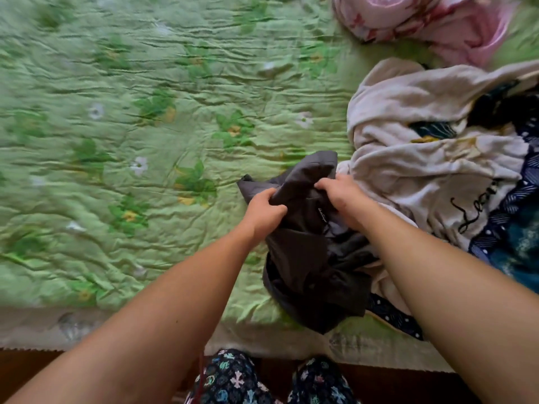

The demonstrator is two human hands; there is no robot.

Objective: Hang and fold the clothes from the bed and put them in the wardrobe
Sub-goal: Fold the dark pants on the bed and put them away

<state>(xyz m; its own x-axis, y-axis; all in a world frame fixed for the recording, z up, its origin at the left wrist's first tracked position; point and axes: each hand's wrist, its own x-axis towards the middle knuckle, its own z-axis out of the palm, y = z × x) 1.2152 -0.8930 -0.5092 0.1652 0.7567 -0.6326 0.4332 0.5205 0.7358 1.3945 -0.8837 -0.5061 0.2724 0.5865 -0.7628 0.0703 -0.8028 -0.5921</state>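
The task looks barely begun: on the green flowered bed (131, 126) a heap lies unsorted at the right, a white garment (408, 176) over navy patterned cloth (510, 234), with a pink piece (437, 27) further back; no wardrobe or hanger shows. The dark grey garment (306, 252) sits crumpled at the near edge, left hand (264, 212) and right hand (339, 196) each clutching its upper folds, close but apart. Black cursive (478, 205) on the white garment starts "Lea", the rest hidden; the grey one's small pale script (321, 214) is too small to read.

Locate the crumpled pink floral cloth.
Head view, top right corner: the crumpled pink floral cloth lies on the green floral quilt, beyond the white printed garment.
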